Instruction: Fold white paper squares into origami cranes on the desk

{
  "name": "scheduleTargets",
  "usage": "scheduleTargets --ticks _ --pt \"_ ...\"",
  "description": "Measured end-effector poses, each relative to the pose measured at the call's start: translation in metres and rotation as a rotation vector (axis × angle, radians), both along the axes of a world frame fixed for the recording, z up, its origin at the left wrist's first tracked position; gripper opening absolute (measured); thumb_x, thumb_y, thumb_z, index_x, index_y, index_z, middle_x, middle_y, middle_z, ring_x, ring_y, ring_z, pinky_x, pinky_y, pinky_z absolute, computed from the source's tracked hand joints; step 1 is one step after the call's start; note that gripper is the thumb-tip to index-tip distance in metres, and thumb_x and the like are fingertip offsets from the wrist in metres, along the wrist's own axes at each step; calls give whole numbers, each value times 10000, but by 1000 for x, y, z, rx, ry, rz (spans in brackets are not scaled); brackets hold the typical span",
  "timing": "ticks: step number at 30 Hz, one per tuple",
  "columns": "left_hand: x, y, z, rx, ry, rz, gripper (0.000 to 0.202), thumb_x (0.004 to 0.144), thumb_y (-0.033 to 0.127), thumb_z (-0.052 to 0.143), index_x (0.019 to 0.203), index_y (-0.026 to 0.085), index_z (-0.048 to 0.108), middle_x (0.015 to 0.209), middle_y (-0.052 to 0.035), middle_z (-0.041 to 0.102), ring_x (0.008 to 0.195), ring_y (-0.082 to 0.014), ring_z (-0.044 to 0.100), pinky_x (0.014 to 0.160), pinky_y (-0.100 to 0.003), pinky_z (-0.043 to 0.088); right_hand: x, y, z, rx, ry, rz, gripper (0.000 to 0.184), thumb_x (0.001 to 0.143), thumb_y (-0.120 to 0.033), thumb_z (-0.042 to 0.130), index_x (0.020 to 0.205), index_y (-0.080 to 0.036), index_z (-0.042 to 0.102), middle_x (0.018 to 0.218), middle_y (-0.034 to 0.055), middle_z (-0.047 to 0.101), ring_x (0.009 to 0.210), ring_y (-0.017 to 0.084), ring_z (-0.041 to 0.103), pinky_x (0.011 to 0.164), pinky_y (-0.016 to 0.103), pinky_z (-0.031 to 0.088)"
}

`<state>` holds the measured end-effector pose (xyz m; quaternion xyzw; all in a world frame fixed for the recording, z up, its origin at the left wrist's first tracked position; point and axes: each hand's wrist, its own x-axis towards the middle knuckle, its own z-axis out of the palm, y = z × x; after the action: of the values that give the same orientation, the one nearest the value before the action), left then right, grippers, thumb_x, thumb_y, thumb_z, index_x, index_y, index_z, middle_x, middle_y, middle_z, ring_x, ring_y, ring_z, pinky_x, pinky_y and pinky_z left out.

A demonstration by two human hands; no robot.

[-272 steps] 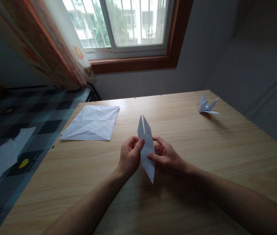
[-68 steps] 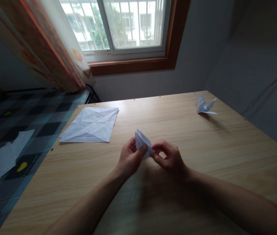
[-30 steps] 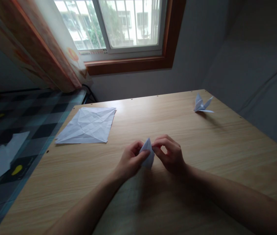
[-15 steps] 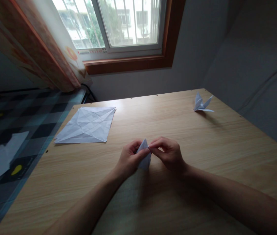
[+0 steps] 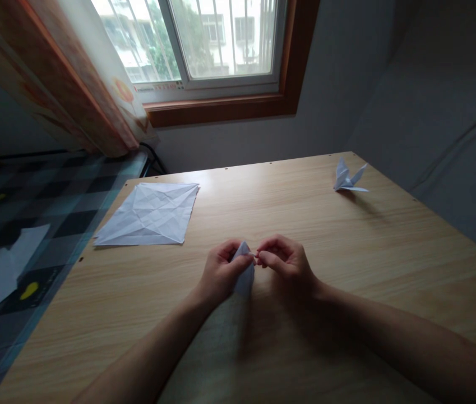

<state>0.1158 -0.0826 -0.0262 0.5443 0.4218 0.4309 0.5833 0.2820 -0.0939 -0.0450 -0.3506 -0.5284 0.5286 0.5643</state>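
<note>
At lower centre the left hand (image 5: 223,269) clamps the now more compact folded paper (image 5: 244,284), suggesting finer creasing, the right hand (image 5: 287,261) fingering its edge, grip unclear.

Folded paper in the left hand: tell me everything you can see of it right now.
The folded paper is plain white and matte, a narrow, flat-faced piece with a pointed top. It stands roughly upright in the left hand, whose thumb crosses its front and hides the middle. The fingers of the right hand are at its right edge; whether they grip it cannot be told. It appears raised above the wooden table. Its inner folds are hidden.
</note>
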Motion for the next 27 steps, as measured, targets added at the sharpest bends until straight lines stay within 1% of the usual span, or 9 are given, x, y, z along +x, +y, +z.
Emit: scheduleTargets --ticks 3,7,10,13,16,20,22,25,27 --pt "1 0 -1 23 -6 10 228 701 334 756 668 136 648 592 23 578 555 -89 477 542 -207 379 1 1 2 -20 -65 -2 205 765 -346 739 757 -173 628 662 -5 651 594 117 607 555 234 495" --pt "3 -1 -2 62 13 39 275 741 403 743 770 134 692 695 -16 644 643 -134 557 608 -241 445 0 2 0 -51 -100 -8 257 757 -395 747 742 -175 615 656 -10 631 577 112 579 532 227 471" --pt "3 0 -1 181 75 65 300 835 414 653 938 143 733 809 -50 667 751 -170 603 697 -275 480 -1 4 -3 -43 -96 -8 254 782 -406 720 751 -174 622 673 -2 635 599 116 584 557 236 478" --pt "2 0 -2 292 137 71 296 869 393 614 989 156 744 847 -58 649 804 -178 603 736 -283 481 1 5 -5 -49 -101 0 263 769 -417 736 795 -175 635 686 -5 634 601 114 580 564 237 477" --pt "4 -1 -7 254 104 84 288 840 388 657 1001 157 714 837 -50 654 762 -166 601 682 -270 477 2 5 -6 -58 -110 38 283 747 -418 758 836 -178 640 714 -2 640 618 119 587 577 243 485" --pt "7 -3 -14 153 4 97 339 799 389 702 1046 177 607 787 -17 643 647 -137 585 588 -247 456 1 3 -4 -69 -144 53 235 794 -385 699 751 -173 607 640 -11 610 559 111 564 519 226 448" --pt "7 -4 -13 286 80 191 306 781 341 716 1017 189 597 826 -18 627 691 -137 579 630 -253 458 0 2 -1 -76 -164 15 231 800 -357 678 700 -175 577 581 -23 577 514 104 537 485 218 420" --pt "5 -9 -7 623 313 410 177 763 270 709 879 197 598 829 -15 595 727 -139 538 672 -260 438 0 0 3 -63 -165 -87 227 801 -334 660 674 -182 549 555 -35 541 493 98 508 468 215 408" --pt "4 -13 -4 750 416 424 130 791 270 674 784 203 563 718 6 558 651 -132 498 628 -257 416 0 -1 4 -27 -166 -164 225 819 -343 642 691 -189 542 576 -34 539 504 103 507 475 222 421"
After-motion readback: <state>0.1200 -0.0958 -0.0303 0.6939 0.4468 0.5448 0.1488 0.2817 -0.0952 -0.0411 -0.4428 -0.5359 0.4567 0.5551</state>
